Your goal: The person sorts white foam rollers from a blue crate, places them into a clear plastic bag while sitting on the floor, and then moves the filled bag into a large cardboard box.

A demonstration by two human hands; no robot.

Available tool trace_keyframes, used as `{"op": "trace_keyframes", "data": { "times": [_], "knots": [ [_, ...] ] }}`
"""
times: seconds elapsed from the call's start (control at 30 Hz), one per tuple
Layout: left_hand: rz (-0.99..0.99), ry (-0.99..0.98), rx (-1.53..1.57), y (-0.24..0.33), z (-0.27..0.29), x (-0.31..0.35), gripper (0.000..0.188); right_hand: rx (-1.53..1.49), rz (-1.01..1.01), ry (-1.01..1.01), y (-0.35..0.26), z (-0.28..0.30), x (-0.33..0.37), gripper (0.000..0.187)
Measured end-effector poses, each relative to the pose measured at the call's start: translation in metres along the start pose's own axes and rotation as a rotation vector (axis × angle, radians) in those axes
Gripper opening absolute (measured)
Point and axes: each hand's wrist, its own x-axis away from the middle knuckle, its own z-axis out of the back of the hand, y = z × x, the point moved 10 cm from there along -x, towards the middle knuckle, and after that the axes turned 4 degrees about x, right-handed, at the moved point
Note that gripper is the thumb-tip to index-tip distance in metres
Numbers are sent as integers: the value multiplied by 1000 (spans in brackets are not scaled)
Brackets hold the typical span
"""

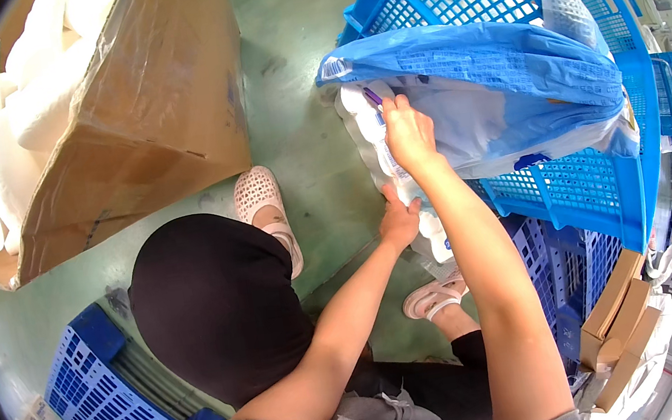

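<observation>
A large blue-and-white plastic bag (495, 59) lies across a blue basket, its side facing me open along the left. A row of white rounded pieces, like rolls in clear wrap (364, 124), shows at this edge and runs down toward my feet. My right hand (409, 133) is closed at the bag's edge, over the white row. A slim purple object (372, 96) juts past its fingertips; whether it is a pen or a cutter I cannot tell. Lower down, my left hand (399, 218) curls its fingers against the white row.
On the left stands a big open cardboard box (157, 98) filled with white pieces (51, 104). The blue mesh basket (574, 189) is at the right, with dark blue crates (563, 264) below. Another blue crate (121, 395) lies lower left. Folded cardboard (618, 325) leans lower right.
</observation>
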Motion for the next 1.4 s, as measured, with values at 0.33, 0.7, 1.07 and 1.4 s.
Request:
{"op": "trace_keyframes", "data": {
  "times": [0.33, 0.7, 1.07, 1.4],
  "knots": [
    [-8, -85, -86, -2, -4, -3, 83, 127, 164, -128, 29, 12, 91, 29],
    [-22, -89, 41, -7, -4, -10, 78, 139, -26, -288, 114, 10, 310, 37],
    [-92, -99, 131, -12, -16, -25, 65, -37, -590, 20, 248, 92, 407, 18],
    [-98, -141, 59, 18, -17, 0, 67, -1080, -1505, 1012, 433, 105, 511, 22]
  ]
}}
